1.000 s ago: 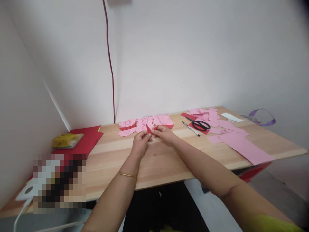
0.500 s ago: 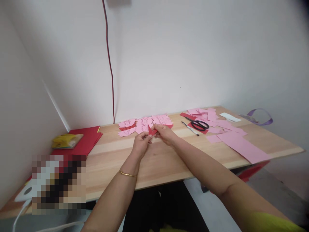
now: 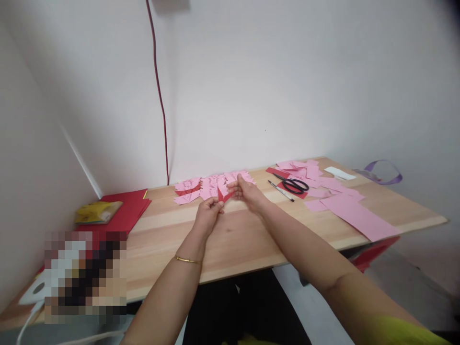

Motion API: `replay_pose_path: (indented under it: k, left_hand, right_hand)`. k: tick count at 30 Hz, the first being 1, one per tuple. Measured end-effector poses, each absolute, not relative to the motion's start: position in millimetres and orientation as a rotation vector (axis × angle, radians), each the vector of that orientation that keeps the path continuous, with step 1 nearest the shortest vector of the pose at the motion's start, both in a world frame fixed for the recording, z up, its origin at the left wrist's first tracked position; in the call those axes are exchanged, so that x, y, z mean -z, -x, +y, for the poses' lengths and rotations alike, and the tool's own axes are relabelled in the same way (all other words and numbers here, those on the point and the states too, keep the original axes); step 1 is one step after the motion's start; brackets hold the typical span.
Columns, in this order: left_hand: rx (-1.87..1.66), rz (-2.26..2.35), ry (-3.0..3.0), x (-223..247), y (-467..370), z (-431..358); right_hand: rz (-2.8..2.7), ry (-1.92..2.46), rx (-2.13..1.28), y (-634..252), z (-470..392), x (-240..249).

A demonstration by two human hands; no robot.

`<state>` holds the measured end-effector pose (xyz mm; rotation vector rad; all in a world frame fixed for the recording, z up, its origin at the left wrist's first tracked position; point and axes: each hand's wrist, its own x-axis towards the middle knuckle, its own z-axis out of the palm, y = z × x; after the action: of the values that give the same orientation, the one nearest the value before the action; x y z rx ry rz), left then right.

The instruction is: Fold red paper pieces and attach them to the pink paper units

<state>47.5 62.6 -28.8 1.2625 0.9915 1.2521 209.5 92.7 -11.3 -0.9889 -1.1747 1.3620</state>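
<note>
My left hand (image 3: pixel 210 213) grips the small folded red paper piece (image 3: pixel 224 195) between thumb and fingers, above the light wooden table (image 3: pixel 161 239). My right hand (image 3: pixel 247 192) is partly open beside the piece's right end; I cannot tell whether it touches.

The place looked like a small craft corner in a plain room: a pale wooden tabletop (image 3: pixel 230 244) stood against a bare white wall (image 3: pixel 266 86), bearing black-handled scissors (image 3: pixel 295 185), a slim white pen (image 3: pixel 281 190), loose pink paper pieces (image 3: pixel 355 211) and a stack of red paper sheets (image 3: pixel 131 208). Whether home or workshop, one could not tell.
</note>
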Motion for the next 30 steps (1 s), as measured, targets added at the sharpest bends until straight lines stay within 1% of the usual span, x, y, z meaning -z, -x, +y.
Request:
replay_pose_path:
  k: [2, 5, 9, 13, 16, 20, 22, 26, 30]
  left_hand:
    - [-1.301, 0.944, -1.175, 31, -47, 66]
    - [-1.302, 0.903, -1.141, 33, -45, 69]
    - [-1.298, 0.911, -1.201, 30, -45, 68]
    - [-1.318, 0.93, -1.219, 26, -47, 66]
    - [-1.328, 0.951, -1.206, 26, -47, 66]
    - [-1.357, 0.952, -1.109, 29, -45, 67]
    - [-1.355, 0.915, -1.046, 29, -46, 67]
    - [-1.313, 0.862, -1.013, 27, -48, 65]
    - [-1.266, 0.842, -1.018, 26, -49, 62]
  right_hand:
    - [-1.282, 0.973, -1.357, -209, 92, 13]
    - [-1.536, 0.954, -1.206, -204, 86, 16]
    - [-1.61, 0.992, -1.039, -195, 81, 18]
    - [-1.54, 1.043, -1.074, -191, 83, 18]
    - [-1.367, 1.021, -1.118, -194, 88, 16]
    - [-1.131, 1.015, -0.982, -206, 91, 12]
    - [-1.254, 1.02, -0.983, -208, 89, 12]
    - [-1.561, 0.898, -1.106, -200, 82, 13]
    - [-1.58, 0.935, -1.057, -197, 83, 14]
